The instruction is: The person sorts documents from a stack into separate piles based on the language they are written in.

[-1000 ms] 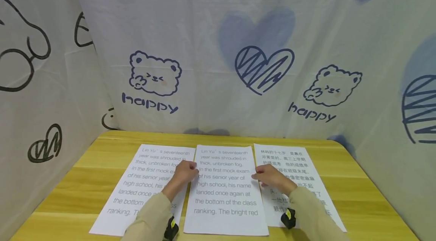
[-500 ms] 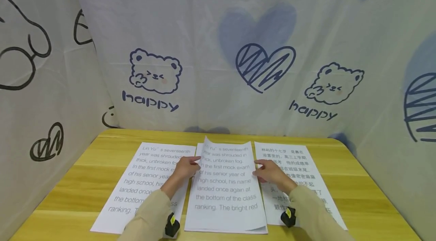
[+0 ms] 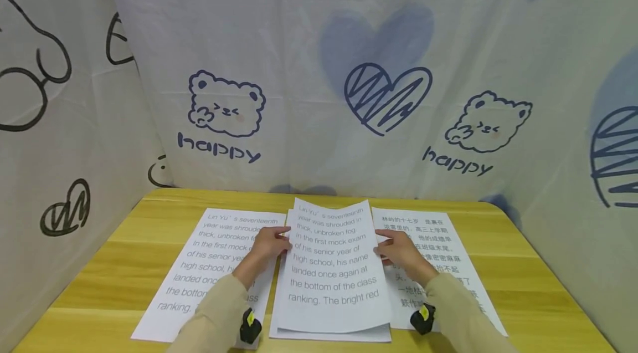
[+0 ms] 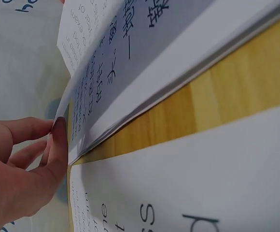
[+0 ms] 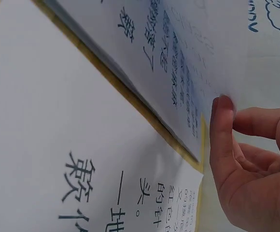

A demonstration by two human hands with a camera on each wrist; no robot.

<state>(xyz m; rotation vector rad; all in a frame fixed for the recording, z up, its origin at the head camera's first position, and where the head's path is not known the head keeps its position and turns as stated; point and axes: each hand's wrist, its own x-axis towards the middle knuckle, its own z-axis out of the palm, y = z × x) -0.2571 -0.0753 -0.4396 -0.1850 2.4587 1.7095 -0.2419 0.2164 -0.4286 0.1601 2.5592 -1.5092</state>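
Note:
Both hands hold one sheet of paper (image 3: 329,264) with large English print, raised above the middle stack of paper (image 3: 299,334). My left hand (image 3: 271,243) pinches its left edge between thumb and fingers; the left wrist view shows this left hand (image 4: 29,164) at the edge. On the opposite edge, my right hand (image 3: 400,252) pinches the sheet, and the right wrist view has the right hand (image 5: 251,150) doing so. Under the lifted sheet, the stack's top page (image 4: 145,63) carries Chinese characters. The sheet bows slightly, its far corners tipped up.
To the left lies paper with English text (image 3: 194,281), partly under the left forearm. Paper with Chinese text (image 3: 433,231) lies to the right, partly covered by the right arm. All rest on a yellow wood-grain table (image 3: 99,264). A printed white curtain (image 3: 309,120) stands behind.
The top English sheet lay flat on the middle stack; both hands have lifted it, first its far end, then its near edge, showing the pages beneath.

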